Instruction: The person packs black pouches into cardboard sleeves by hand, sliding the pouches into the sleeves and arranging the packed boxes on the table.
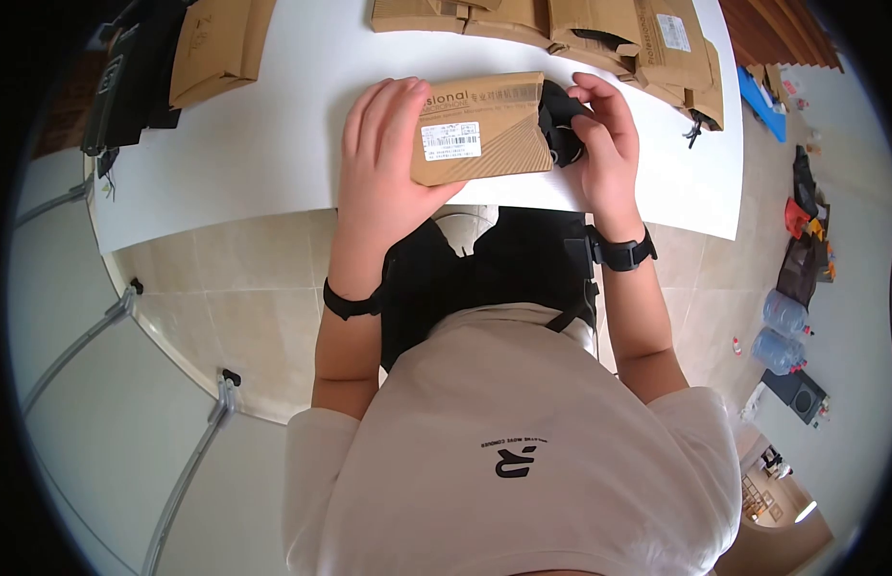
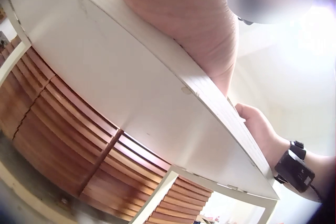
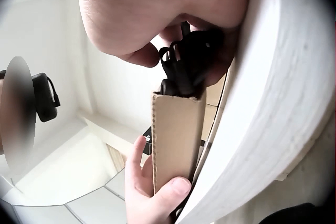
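A brown cardboard box (image 1: pixel 494 144) with a white label lies at the table's near edge in the head view. My left hand (image 1: pixel 383 158) grips its left end, fingers over the top and thumb along the near side. At the box's open right end, my right hand (image 1: pixel 609 144) pinches a black bundle (image 1: pixel 561 120) that sticks partly out of the box. The right wrist view shows looped black cable (image 3: pixel 184 61) between the right fingers, above the box's open end (image 3: pixel 178 129). How much of the bundle is inside is hidden.
Several similar cardboard boxes (image 1: pixel 590 34) lie along the far side of the white table (image 1: pixel 302 144). Another box (image 1: pixel 220 48) lies at the far left, beside black packages (image 1: pixel 139 77). A small black tie (image 1: pixel 693 132) hangs near the right boxes.
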`<state>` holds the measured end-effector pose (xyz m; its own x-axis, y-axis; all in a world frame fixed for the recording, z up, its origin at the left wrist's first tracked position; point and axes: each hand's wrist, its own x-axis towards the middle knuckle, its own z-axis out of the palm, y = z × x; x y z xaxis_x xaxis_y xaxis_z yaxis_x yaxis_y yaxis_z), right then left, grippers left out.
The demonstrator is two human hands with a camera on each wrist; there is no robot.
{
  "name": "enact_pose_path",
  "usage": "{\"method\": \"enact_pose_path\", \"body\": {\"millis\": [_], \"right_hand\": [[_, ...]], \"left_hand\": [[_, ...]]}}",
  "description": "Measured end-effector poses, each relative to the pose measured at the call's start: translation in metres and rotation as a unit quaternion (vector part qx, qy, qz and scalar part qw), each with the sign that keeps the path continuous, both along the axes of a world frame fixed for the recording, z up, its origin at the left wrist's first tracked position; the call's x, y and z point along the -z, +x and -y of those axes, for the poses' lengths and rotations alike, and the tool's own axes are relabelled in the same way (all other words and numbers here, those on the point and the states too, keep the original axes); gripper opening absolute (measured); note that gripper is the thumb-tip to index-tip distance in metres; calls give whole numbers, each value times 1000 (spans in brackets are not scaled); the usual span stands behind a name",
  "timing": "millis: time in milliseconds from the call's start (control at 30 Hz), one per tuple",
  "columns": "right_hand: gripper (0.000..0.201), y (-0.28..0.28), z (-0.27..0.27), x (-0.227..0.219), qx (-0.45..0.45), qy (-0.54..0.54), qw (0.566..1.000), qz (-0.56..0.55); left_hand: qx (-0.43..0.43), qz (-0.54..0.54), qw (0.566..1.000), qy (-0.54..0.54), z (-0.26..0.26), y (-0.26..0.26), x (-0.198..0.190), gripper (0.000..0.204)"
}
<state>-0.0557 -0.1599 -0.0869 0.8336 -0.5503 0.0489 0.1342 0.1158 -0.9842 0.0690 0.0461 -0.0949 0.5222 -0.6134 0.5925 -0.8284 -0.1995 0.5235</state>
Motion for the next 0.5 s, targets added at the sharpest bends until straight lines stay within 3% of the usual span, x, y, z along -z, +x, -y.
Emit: {"method": "enact_pose_path", "body": {"millis": [133,200,333,467,500], "right_hand": [[21,3,-4,3,36,12,999,18],[17,0,-5,2,-3,-23,997,-73],[19,1,-2,8,-53,-207,977,-29],[21,0,-5,3,-63,-207,976,-31],[22,1,-2,2,-66,-257,964,-13]], "left_hand": [[-1,-7,1000,1,-1,1,-2,95],[-5,-8,1000,1,-2,0,-2,95],[-4,-1,1000,12,-1,-1,-3,94],[-2,-7,1000,5,-1,-1,-1,94],[-3,-7,1000,5,-1,-2,-1,94]]}}
